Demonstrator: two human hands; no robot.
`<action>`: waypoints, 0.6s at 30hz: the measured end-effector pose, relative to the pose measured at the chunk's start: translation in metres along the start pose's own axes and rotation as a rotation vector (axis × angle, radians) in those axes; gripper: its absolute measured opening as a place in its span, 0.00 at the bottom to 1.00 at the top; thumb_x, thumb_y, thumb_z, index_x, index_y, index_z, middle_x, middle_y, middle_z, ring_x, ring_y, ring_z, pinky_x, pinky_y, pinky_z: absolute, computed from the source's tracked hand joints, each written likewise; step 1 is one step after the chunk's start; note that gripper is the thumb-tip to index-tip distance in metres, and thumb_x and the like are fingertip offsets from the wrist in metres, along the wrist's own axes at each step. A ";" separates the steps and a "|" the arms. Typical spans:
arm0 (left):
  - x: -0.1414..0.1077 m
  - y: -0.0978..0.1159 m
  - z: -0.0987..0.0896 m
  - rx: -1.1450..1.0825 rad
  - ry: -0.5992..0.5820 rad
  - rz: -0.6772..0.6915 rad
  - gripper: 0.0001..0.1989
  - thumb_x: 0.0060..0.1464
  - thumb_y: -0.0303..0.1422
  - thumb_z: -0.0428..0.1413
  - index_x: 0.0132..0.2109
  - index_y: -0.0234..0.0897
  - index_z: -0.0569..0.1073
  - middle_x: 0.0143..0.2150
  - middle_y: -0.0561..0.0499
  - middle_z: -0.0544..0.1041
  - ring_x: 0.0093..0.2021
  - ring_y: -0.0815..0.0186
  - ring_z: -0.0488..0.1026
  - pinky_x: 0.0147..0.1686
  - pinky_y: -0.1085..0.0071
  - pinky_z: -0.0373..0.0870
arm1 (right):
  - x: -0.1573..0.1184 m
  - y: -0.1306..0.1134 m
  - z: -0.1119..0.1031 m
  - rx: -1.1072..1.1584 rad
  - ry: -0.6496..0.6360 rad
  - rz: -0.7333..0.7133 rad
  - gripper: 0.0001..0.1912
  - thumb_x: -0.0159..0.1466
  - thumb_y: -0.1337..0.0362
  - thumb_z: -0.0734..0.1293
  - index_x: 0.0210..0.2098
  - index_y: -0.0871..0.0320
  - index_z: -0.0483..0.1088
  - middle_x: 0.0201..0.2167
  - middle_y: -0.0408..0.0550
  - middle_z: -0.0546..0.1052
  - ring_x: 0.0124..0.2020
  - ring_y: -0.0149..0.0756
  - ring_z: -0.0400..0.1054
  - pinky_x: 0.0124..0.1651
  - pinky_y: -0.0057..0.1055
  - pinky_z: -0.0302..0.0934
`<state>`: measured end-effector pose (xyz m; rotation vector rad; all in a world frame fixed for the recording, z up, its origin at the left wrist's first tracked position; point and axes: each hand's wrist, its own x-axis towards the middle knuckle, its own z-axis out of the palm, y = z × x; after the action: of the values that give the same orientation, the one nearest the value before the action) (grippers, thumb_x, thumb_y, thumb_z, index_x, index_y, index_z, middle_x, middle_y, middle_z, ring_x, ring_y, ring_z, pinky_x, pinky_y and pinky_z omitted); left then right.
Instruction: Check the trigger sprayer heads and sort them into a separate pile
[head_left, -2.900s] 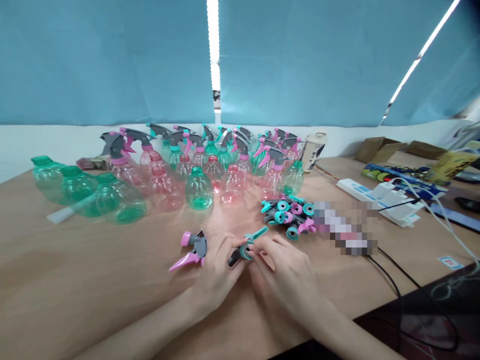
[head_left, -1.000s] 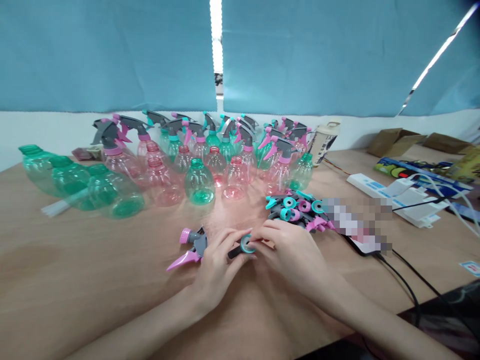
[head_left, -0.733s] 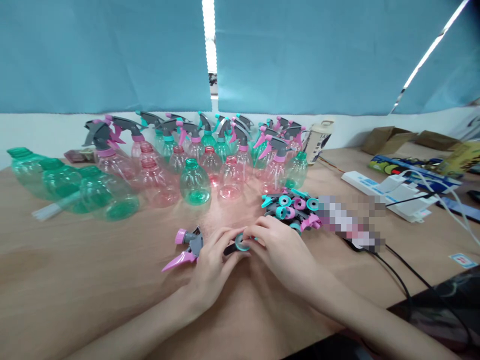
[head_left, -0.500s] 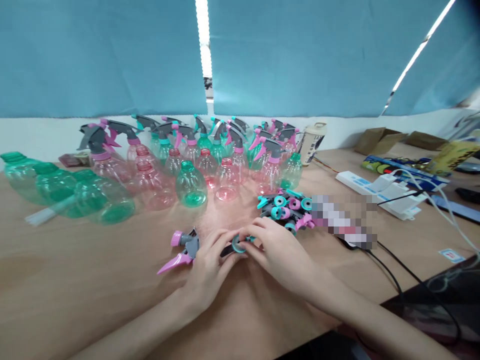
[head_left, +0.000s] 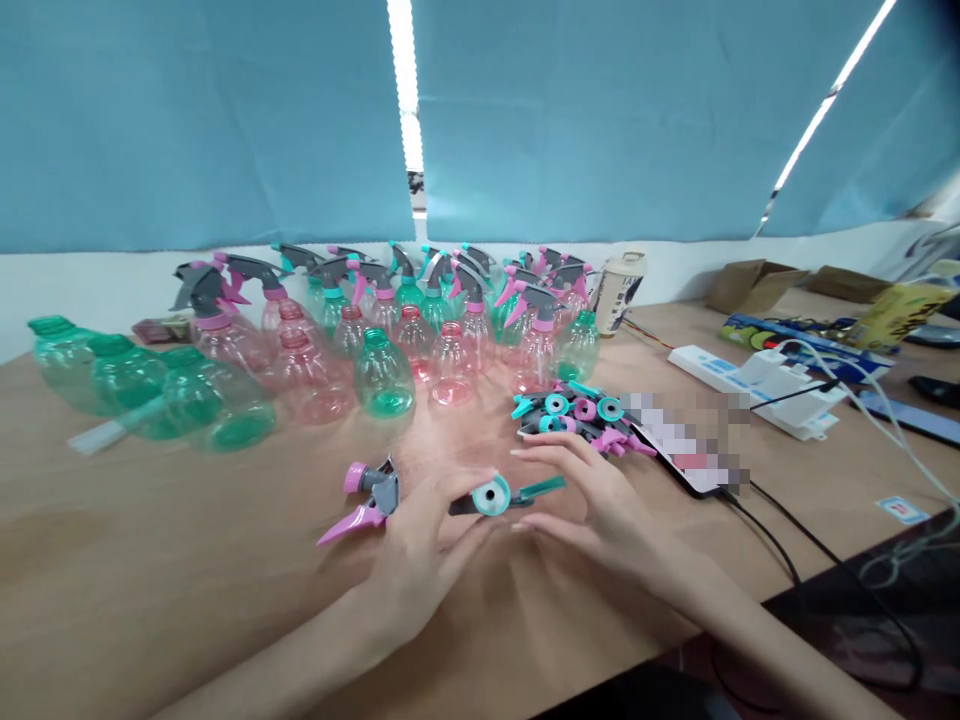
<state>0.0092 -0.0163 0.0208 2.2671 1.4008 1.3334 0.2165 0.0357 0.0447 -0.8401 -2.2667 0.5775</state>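
Observation:
Near the table's front, my left hand [head_left: 420,545] pinches a grey and teal spray head [head_left: 491,494]; its round teal collar faces up and its teal trigger points right. Just right of it, my right hand [head_left: 592,500] is spread, fingers apart around the trigger, holding nothing. A grey and pink spray head [head_left: 375,495] lies on the table left of my left hand. Behind my right hand is a pile of teal, pink and grey spray heads [head_left: 585,408].
Green and pink bottles, such as a green open one [head_left: 382,375], stand across the back, several with spray heads. To the right are a phone [head_left: 686,450] with cables, a white power strip [head_left: 750,385] and a cup [head_left: 620,292].
My right hand has let go of the spray head, opened and moved right. The teal collar and trigger now show. The view has shifted slightly.

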 end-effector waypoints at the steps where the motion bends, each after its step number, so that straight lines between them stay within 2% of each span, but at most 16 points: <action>1: -0.001 0.002 0.001 -0.013 -0.001 0.044 0.14 0.55 0.30 0.57 0.49 0.43 0.66 0.43 0.51 0.76 0.44 0.64 0.74 0.45 0.66 0.73 | 0.000 0.001 -0.002 0.027 -0.021 0.013 0.22 0.58 0.61 0.69 0.52 0.56 0.65 0.51 0.51 0.70 0.53 0.39 0.64 0.54 0.37 0.60; 4: -0.001 0.005 0.003 -0.052 -0.003 0.109 0.14 0.54 0.27 0.57 0.47 0.41 0.66 0.43 0.51 0.75 0.46 0.65 0.73 0.46 0.68 0.72 | 0.002 0.000 -0.006 0.135 -0.114 0.043 0.14 0.59 0.61 0.68 0.45 0.56 0.71 0.41 0.46 0.77 0.41 0.34 0.72 0.44 0.30 0.66; 6: 0.000 0.007 0.003 -0.069 -0.009 0.125 0.13 0.54 0.26 0.57 0.46 0.40 0.66 0.43 0.51 0.75 0.46 0.66 0.73 0.46 0.70 0.71 | 0.002 -0.002 -0.008 0.161 -0.144 0.050 0.09 0.60 0.64 0.68 0.40 0.56 0.73 0.37 0.43 0.79 0.38 0.32 0.73 0.40 0.27 0.67; 12: 0.011 0.010 -0.001 -0.067 -0.144 0.131 0.08 0.56 0.25 0.54 0.42 0.40 0.68 0.44 0.50 0.73 0.43 0.67 0.73 0.43 0.71 0.71 | -0.002 -0.003 -0.010 0.043 -0.096 0.035 0.08 0.59 0.67 0.68 0.39 0.53 0.76 0.36 0.40 0.81 0.33 0.33 0.75 0.35 0.26 0.67; 18: 0.016 0.015 -0.001 -0.043 -0.225 0.113 0.08 0.58 0.25 0.51 0.43 0.40 0.70 0.45 0.50 0.72 0.43 0.67 0.73 0.43 0.70 0.71 | -0.007 0.002 -0.011 -0.046 -0.045 -0.041 0.08 0.60 0.68 0.67 0.38 0.54 0.76 0.35 0.41 0.81 0.33 0.33 0.76 0.33 0.25 0.66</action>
<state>0.0201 -0.0120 0.0392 2.4112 1.1759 1.0839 0.2294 0.0337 0.0485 -0.8076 -2.3405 0.5327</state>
